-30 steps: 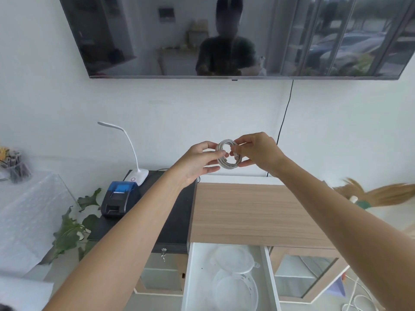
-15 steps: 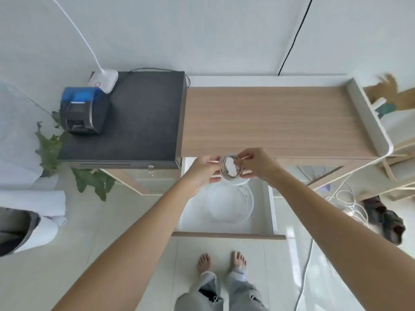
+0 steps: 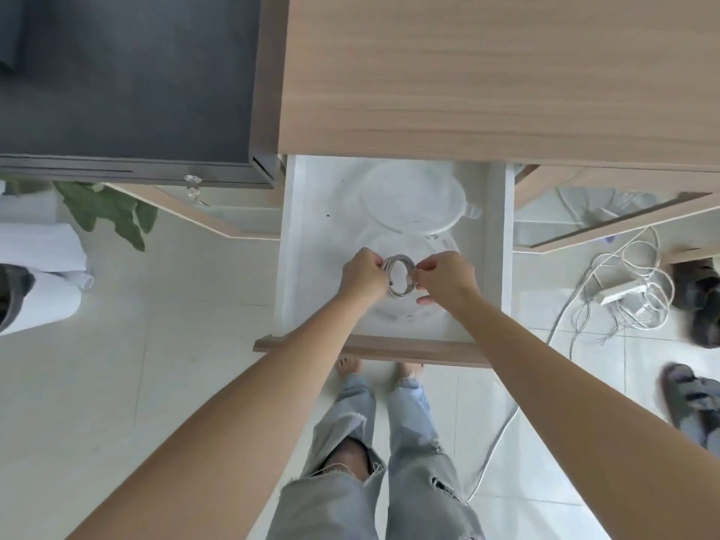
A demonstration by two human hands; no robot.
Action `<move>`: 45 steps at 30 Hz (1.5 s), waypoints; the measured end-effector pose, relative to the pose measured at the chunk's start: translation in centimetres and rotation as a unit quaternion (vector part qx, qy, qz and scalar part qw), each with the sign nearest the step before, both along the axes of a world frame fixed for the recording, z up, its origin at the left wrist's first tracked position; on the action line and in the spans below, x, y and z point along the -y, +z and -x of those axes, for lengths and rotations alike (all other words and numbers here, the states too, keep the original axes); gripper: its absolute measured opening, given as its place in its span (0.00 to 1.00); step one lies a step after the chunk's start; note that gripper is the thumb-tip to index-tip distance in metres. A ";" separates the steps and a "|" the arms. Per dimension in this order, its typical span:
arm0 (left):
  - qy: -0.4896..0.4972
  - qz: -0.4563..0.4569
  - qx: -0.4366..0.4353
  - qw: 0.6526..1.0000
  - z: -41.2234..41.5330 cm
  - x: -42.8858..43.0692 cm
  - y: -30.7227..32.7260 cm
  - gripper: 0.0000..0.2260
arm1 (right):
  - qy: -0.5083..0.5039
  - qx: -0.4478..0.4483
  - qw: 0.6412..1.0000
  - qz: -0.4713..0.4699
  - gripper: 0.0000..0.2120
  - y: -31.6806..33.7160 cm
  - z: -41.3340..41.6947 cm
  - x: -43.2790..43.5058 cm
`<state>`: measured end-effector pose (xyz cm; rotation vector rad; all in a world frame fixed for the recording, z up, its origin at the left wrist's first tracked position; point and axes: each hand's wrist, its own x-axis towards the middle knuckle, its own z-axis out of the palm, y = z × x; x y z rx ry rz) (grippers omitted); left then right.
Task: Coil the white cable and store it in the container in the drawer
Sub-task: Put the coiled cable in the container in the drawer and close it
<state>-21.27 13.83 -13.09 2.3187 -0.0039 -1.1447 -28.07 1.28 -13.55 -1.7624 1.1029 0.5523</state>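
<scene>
Both hands are down over the open drawer (image 3: 495, 243), holding the white cable (image 3: 398, 279) between them, already wound into a small tight ring. Left hand (image 3: 364, 275) pinches the ring's left side, right hand (image 3: 444, 280) pinches the right side; fingers (image 3: 422, 268) of both are closed narrow on the strands, nothing else in either hand. The ring faces roughly up at the camera, its hole open and visible, the two grips opposite each other across it. Key relation: the coil hangs directly above the clear round container (image 3: 413, 317) in the near part of the drawer, lid off. Can't tell whether the coil is clear of the rim or already touching the bottom; the plastic is see-through and the hands cover it. The lid (image 3: 413, 196) lies further back in the drawer, partly under the counter (image 3: 498, 72) edge, overlapping the container's far rim. Both hands look equally near the container, so neither leads. Judgement: coiling looks done, and the storing step is in hand; the next move should be straight down and let go, with no sideways shift needed. Risk: the coil has no tie visible, so it may spring loose on release. Loose cables and a power strip (image 3: 627, 292) lie on the floor to the right, unrelated.
</scene>
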 end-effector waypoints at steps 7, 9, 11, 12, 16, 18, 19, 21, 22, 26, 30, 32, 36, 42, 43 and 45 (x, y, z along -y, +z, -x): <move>-0.070 -0.051 0.023 0.996 -0.9 1.2 -1.9 0.20 | 0.019 -0.050 0.997 -0.056 0.13 -1.6 -1.1 0.3; -0.082 -0.058 0.022 0.995 -0.8 1.2 -1.7 0.18 | 0.033 -0.058 0.996 -0.057 0.10 -1.3 -1.3 0.4; -0.109 -0.056 0.021 0.992 -0.8 1.1 -0.8 0.16 | 0.047 -0.070 0.995 -0.046 0.09 -0.3 -1.7 1.0; -0.128 -0.054 0.033 0.990 -1.0 1.0 -0.3 0.13 | 0.049 -0.066 0.996 -0.032 0.10 0.3 -1.7 1.7; -0.105 -0.069 0.167 0.978 -4.4 -0.2 1.9 0.12 | 0.041 0.039 0.987 0.151 0.14 2.8 -2.2 6.0; -0.056 -0.088 0.239 0.965 -6.6 -0.5 2.2 0.12 | 0.049 0.081 0.969 0.229 0.14 3.1 -2.8 7.9; -0.043 -0.085 0.246 0.965 -7.5 -0.3 2.0 0.12 | 0.055 0.087 0.969 0.224 0.15 2.9 -3.3 8.5; -0.037 -0.059 0.200 0.977 -8.7 0.4 1.0 0.16 | 0.091 0.067 0.975 0.193 0.19 2.0 -4.4 9.1; -0.035 -0.045 0.162 0.985 -9.1 0.8 0.4 0.20 | 0.113 0.050 0.976 0.177 0.21 1.3 -4.7 9.2; 0.022 0.042 0.062 0.997 -9.8 2.1 -0.9 0.27 | 0.088 0.040 0.993 0.064 0.25 -0.6 -5.5 9.5; 0.071 0.083 0.088 0.990 -9.1 1.4 0.7 0.26 | 0.011 0.101 0.994 0.037 0.25 0.0 -4.4 9.8; 0.069 0.097 0.084 0.989 -7.3 -0.2 1.8 0.22 | 0.012 0.114 0.993 0.025 0.27 1.0 -2.2 9.3; 0.033 0.043 0.076 0.996 -1.7 -3.1 2.9 0.19 | 0.055 0.099 0.988 0.108 0.24 2.0 3.3 6.4; 0.086 0.012 0.091 0.992 1.4 -4.1 2.0 0.17 | -0.053 0.116 0.992 0.024 0.25 1.1 6.1 3.0; 0.091 0.017 0.092 0.991 1.5 -4.1 1.9 0.16 | -0.068 0.120 0.990 0.023 0.25 1.0 6.1 2.9; 0.101 0.025 0.110 0.988 1.6 -4.0 1.8 0.16 | -0.075 0.127 0.988 0.036 0.25 0.6 6.1 2.8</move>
